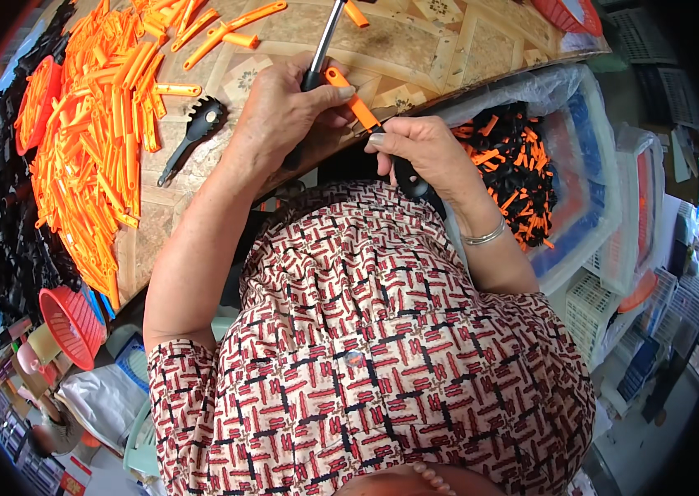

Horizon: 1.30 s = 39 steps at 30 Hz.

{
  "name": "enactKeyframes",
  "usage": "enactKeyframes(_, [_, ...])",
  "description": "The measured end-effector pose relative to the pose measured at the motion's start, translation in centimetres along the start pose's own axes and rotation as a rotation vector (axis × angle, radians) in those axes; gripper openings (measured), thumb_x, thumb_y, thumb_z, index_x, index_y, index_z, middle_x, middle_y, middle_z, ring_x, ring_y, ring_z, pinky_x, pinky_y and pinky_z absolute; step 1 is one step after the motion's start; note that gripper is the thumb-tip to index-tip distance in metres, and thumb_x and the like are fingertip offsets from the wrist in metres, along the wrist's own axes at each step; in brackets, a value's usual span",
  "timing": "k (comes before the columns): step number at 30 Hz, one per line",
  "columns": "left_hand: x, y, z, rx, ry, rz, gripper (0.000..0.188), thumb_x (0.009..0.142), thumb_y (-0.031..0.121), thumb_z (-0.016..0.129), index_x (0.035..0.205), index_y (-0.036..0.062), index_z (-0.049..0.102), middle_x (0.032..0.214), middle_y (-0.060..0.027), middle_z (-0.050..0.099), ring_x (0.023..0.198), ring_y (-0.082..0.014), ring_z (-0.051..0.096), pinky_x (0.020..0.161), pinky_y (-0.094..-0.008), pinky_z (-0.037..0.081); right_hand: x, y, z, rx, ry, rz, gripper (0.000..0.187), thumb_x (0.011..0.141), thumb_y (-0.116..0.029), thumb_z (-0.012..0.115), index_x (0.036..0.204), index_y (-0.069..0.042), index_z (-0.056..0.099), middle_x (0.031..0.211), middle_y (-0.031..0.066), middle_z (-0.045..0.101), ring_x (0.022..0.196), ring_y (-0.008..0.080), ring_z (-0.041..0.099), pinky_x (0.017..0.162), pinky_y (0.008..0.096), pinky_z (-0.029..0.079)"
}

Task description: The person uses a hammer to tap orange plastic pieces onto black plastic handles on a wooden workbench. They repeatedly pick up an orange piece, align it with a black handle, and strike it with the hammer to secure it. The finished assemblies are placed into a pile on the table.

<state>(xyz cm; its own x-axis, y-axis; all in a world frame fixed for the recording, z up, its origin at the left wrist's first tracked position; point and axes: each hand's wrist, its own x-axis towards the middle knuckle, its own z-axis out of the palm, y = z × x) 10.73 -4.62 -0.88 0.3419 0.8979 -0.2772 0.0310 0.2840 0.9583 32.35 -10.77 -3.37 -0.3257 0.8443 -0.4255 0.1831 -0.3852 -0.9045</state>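
My left hand (295,107) is closed, thumb and fingers pinching the upper part of an orange handle (356,101). The same hand also grips a tool with a shiny metal shaft (329,37) and a black grip, its far end cut off by the frame. Close to the table edge, my right hand (432,153) closes around a black utensil head (410,179) whose neck meets the orange handle's lower end. The fingers partly hide its shape. On the table, left of my left hand, a black pasta server (192,136) lies flat.
A large heap of orange handles (101,140) covers the table's left side, with black pieces (2,215) beyond it. Red baskets (72,326) stand at left. At right, a plastic-lined crate (585,165) contains mixed black and orange pieces (523,178). Pale crates (589,310) stand lower right.
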Motion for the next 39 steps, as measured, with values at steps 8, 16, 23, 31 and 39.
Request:
enactKeyframes(8, [-0.4,-0.1,1.2,0.388,0.073,0.109,0.019,0.092,0.013,0.075,0.104,0.0002,0.067,0.08,-0.0034,0.07,0.067,-0.0081,0.065,0.062,-0.0224,0.053,-0.1,0.1,0.1,0.095,0.039,-0.023,0.033,0.1,-0.027,0.063,0.079,-0.002,0.07,0.065,0.0033,0.068,0.051,0.0079,0.059,0.045,0.0217,0.043])
enactKeyframes(16, [-1.0,-0.5,0.1,0.736,0.195,0.476,0.033,0.092,0.022,0.075,0.114,-0.0007,0.071,0.079,-0.0025,0.066,0.07,-0.0099,0.061,0.064,-0.0265,0.048,0.0,-0.7,0.2,0.081,0.12,0.069,0.041,0.101,-0.033,0.064,0.076,-0.001,0.068,0.059,0.0038,0.063,0.047,0.0094,0.058,0.045,0.0243,0.048])
enactKeyframes(23, [-7.6,1.1,-1.7,0.287,-0.058,0.036,0.048,0.105,0.018,0.056,0.152,0.0133,0.047,0.068,0.0006,0.055,0.061,-0.0083,0.053,0.06,-0.024,0.045,0.1,-1.0,0.0,0.175,0.094,0.134,0.036,0.099,-0.03,0.065,0.077,-0.002,0.067,0.06,0.0038,0.063,0.046,0.011,0.06,0.044,0.0243,0.048])
enactKeyframes(31, [-10.3,0.6,-1.0,0.717,0.312,0.52,0.049,0.092,0.003,0.067,0.138,0.0188,0.063,0.093,-0.0151,0.071,0.063,-0.0259,0.06,0.06,-0.0351,0.05,0.9,-0.5,-0.3,0.26,0.03,0.137,0.033,0.1,-0.028,0.064,0.082,-0.001,0.068,0.063,0.0055,0.065,0.047,0.0135,0.06,0.045,0.0246,0.049])
enactKeyframes(39, [-11.7,0.0,-2.1,0.975,0.246,0.434,0.052,0.087,-0.005,0.069,0.132,0.0205,0.069,0.077,-0.008,0.061,0.061,-0.0174,0.058,0.057,-0.0312,0.048,1.6,0.1,-0.2,0.303,0.002,0.102,0.031,0.099,-0.026,0.066,0.081,-0.001,0.067,0.062,0.0052,0.064,0.046,0.0133,0.059,0.044,0.0263,0.05])
